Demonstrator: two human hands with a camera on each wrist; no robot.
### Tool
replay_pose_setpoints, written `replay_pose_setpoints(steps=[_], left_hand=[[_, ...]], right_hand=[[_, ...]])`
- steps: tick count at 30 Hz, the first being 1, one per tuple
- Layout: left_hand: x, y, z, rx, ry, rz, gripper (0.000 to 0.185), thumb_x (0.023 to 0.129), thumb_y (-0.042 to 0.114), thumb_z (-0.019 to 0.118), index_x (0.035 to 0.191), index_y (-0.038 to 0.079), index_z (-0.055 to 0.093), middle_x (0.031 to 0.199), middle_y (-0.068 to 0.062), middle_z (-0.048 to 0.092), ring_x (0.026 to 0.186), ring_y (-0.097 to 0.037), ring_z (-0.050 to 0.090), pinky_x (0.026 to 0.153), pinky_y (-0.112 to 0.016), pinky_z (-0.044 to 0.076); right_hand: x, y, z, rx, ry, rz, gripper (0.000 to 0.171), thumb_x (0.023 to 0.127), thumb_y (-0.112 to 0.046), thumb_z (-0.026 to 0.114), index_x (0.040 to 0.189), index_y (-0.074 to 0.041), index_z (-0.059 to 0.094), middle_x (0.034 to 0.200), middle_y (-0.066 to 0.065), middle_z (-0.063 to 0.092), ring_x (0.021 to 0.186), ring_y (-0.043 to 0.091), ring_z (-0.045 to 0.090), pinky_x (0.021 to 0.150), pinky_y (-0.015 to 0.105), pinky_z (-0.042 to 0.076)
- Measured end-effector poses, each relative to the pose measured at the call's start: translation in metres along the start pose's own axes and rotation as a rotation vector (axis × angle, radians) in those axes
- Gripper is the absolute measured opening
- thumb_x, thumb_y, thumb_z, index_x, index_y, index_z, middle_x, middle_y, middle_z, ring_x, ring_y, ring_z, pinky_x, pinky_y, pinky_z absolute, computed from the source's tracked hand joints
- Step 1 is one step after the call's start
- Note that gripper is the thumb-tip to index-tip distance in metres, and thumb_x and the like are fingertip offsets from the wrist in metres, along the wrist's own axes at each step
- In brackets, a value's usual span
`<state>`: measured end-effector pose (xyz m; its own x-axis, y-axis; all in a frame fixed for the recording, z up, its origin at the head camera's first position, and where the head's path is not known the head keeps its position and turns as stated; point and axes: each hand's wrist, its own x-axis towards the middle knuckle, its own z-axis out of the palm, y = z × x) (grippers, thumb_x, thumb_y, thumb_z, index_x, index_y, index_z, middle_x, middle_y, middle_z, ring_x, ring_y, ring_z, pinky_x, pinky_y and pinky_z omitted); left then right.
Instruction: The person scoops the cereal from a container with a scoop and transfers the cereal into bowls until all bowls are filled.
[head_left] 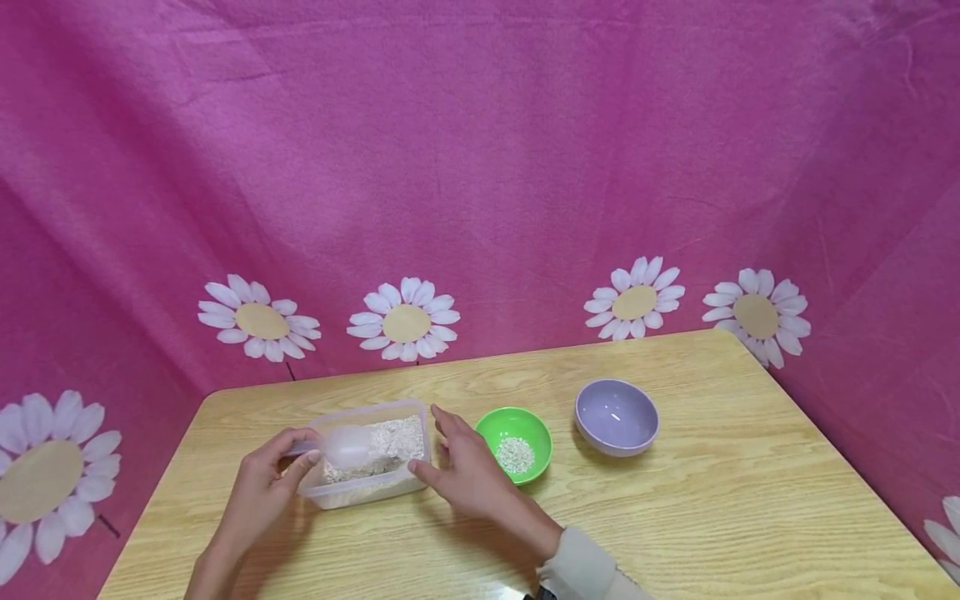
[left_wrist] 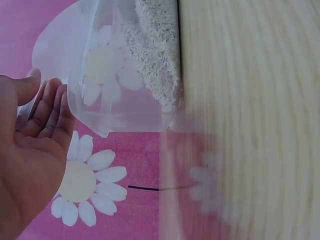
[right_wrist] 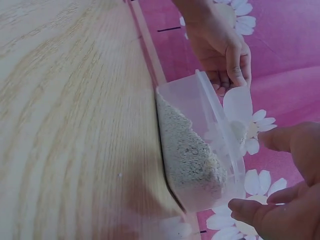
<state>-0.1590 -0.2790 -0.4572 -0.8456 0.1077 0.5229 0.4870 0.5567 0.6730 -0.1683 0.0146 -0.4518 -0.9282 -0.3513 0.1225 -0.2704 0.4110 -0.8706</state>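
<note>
My left hand (head_left: pixel 264 477) pinches the handle of a translucent white scoop (head_left: pixel 347 447) between thumb and fingers, over the left part of a clear plastic container (head_left: pixel 363 493). In the right wrist view the scoop (right_wrist: pixel 238 107) stands out above the container's rim. Pale oat-like flakes (head_left: pixel 401 440) lie in the container, heaped higher toward its right end. My right hand (head_left: pixel 476 473) is at that right end, thumb and fingers spread around the corner area; whether it touches the rim is hard to tell.
Just right of my right hand stands a green bowl (head_left: pixel 517 417) with a small heap of flakes inside. A purple bowl (head_left: pixel 617 417) stands farther right. Behind the wooden table (head_left: pixel 720 492) hangs a pink cloth (head_left: pixel 480 167) with daisies.
</note>
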Motion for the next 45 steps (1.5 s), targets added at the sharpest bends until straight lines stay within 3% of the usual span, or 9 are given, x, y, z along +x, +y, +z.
replay_pose_setpoints(steps=[6,11,20,25,31,36,40,45], left_hand=[[0.000,0.001,-0.006,-0.083,0.048,-0.045,0.021,0.092,-0.018,0.071,0.107,-0.003,0.073,0.094,0.015,0.072,0.085,0.007,0.066,0.074,-0.009,0.054],[0.002,0.005,-0.005,-0.138,0.080,-0.045,0.020,0.092,-0.020,0.069,0.107,-0.007,0.072,0.094,0.019,0.070,0.085,0.006,0.067,0.077,-0.009,0.055],[0.018,0.022,0.011,-0.202,0.060,-0.051,0.018,0.096,-0.016,0.068,0.111,-0.008,0.071,0.097,0.015,0.071,0.089,0.003,0.069,0.080,-0.010,0.057],[0.027,0.030,0.025,-0.205,0.029,-0.054,0.016,0.097,-0.012,0.069,0.112,-0.005,0.071,0.094,0.013,0.070,0.085,0.001,0.068,0.073,-0.012,0.055],[0.037,0.041,0.045,-0.218,-0.014,-0.061,0.012,0.099,-0.006,0.070,0.111,-0.004,0.072,0.096,-0.004,0.072,0.082,0.000,0.063,0.067,-0.018,0.051],[0.044,0.050,0.061,-0.207,-0.050,-0.066,0.013,0.100,-0.002,0.072,0.112,-0.002,0.073,0.103,-0.016,0.076,0.091,0.000,0.065,0.077,-0.013,0.054],[0.046,0.055,0.072,-0.177,-0.093,-0.076,0.013,0.100,0.001,0.072,0.113,0.000,0.073,0.106,-0.013,0.077,0.097,-0.001,0.067,0.087,-0.014,0.056],[0.046,0.059,0.085,-0.140,-0.141,-0.084,0.012,0.101,0.004,0.072,0.112,0.004,0.074,0.107,-0.009,0.077,0.098,-0.005,0.068,0.090,-0.025,0.060]], right_hand=[[0.000,-0.003,-0.005,0.043,0.001,-0.007,0.083,0.098,-0.025,0.078,0.164,0.002,0.035,0.165,0.022,0.046,0.149,0.039,0.052,0.114,0.045,0.052],[-0.004,-0.001,-0.013,0.023,0.003,-0.009,0.085,0.097,-0.027,0.080,0.164,0.001,0.036,0.163,0.022,0.047,0.143,0.041,0.057,0.114,0.048,0.052],[-0.015,0.006,-0.041,-0.070,0.062,-0.009,0.084,0.095,-0.031,0.082,0.163,-0.003,0.041,0.166,0.019,0.046,0.133,0.045,0.065,0.111,0.050,0.055],[-0.021,0.012,-0.057,-0.106,0.120,0.026,0.085,0.094,-0.030,0.084,0.163,-0.005,0.042,0.167,0.017,0.045,0.134,0.043,0.065,0.113,0.049,0.054],[-0.031,0.024,-0.077,-0.177,0.178,0.058,0.087,0.090,-0.032,0.088,0.162,-0.007,0.045,0.166,0.014,0.048,0.136,0.041,0.063,0.117,0.055,0.049],[-0.038,0.034,-0.091,-0.216,0.180,0.090,0.087,0.092,-0.034,0.086,0.163,-0.006,0.043,0.168,0.015,0.046,0.152,0.040,0.048,0.125,0.059,0.038],[-0.044,0.043,-0.096,-0.246,0.173,0.102,0.087,0.092,-0.035,0.085,0.161,-0.003,0.044,0.167,0.018,0.047,0.154,0.040,0.045,0.126,0.059,0.037],[-0.053,0.053,-0.098,-0.252,0.145,0.107,0.090,0.092,-0.037,0.085,0.160,0.002,0.043,0.164,0.022,0.048,0.153,0.041,0.046,0.125,0.057,0.039]])
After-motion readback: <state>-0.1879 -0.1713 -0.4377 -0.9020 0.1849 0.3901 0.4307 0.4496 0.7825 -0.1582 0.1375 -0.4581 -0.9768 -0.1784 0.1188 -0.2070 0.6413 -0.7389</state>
